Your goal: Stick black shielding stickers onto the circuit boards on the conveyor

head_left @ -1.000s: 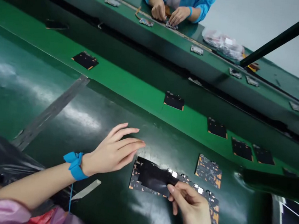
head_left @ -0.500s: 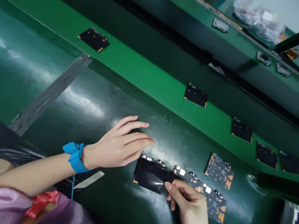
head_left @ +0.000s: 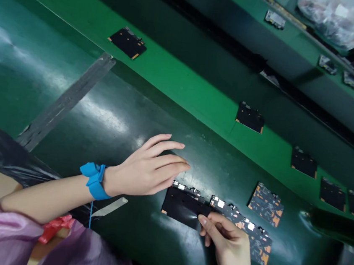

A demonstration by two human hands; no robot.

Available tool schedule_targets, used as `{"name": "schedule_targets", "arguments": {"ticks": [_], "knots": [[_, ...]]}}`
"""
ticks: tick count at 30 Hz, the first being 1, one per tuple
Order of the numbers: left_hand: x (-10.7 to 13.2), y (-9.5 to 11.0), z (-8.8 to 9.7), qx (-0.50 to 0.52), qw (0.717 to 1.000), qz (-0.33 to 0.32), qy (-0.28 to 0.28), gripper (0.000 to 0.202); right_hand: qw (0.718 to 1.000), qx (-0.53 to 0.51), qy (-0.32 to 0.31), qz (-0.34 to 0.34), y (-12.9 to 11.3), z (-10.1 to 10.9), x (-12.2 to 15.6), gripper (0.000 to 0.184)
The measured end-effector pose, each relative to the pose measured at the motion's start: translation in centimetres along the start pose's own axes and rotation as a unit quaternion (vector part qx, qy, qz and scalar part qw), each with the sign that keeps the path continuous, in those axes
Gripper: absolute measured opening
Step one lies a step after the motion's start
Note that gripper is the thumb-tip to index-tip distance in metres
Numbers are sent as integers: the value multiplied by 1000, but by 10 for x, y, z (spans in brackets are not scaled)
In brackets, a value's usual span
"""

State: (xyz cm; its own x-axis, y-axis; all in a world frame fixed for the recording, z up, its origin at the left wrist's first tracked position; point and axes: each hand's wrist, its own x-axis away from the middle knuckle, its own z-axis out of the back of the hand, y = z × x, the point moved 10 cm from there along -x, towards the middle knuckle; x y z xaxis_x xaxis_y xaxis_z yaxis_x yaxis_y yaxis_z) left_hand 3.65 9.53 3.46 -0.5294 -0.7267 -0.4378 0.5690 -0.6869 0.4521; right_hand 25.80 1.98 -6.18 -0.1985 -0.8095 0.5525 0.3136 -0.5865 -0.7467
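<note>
My right hand (head_left: 227, 243) pinches the right edge of a glossy black film (head_left: 183, 207) between thumb and fingers. The film covers most of a circuit board (head_left: 181, 187) that lies on the green table; the board's connector edge shows along the top. My left hand (head_left: 153, 166) hovers palm down at this board's upper left corner, fingers stretched out and holding nothing. A blue strap (head_left: 97, 183) circles the left wrist. Partly behind my right hand lie uncovered circuit boards (head_left: 258, 242) with copper patches. Another bare board (head_left: 266, 204) rests farther up to the right.
Beyond the table runs a bright green belt (head_left: 188, 87) carrying several black-covered boards (head_left: 250, 117). A raised shelf at the back holds small metallic parts (head_left: 275, 19) and a plastic bag (head_left: 331, 18). Grey tape (head_left: 69, 98) crosses the table at left. A dark bar (head_left: 335, 223) juts in at right.
The view has shifted slightly. The covered boards on the belt have moved rightward relative to the table. Both hands keep nearly the same pose around the film and board.
</note>
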Motion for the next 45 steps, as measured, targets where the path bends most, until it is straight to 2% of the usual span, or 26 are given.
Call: {"name": "schedule_targets", "arguments": {"ticks": [19,36,45], "knots": [[1,-2,-5,-2,1000,8,-20,25,1000,2,5,5,1,2,0,34],[0,-1,-4,-1,1000,5,-12,23,1000,-12,15,3,-2,2,1,30],[1,-1,-5,-2,1000,6,-17,23,1000,-12,-13,18,4,2,-4,27]]}}
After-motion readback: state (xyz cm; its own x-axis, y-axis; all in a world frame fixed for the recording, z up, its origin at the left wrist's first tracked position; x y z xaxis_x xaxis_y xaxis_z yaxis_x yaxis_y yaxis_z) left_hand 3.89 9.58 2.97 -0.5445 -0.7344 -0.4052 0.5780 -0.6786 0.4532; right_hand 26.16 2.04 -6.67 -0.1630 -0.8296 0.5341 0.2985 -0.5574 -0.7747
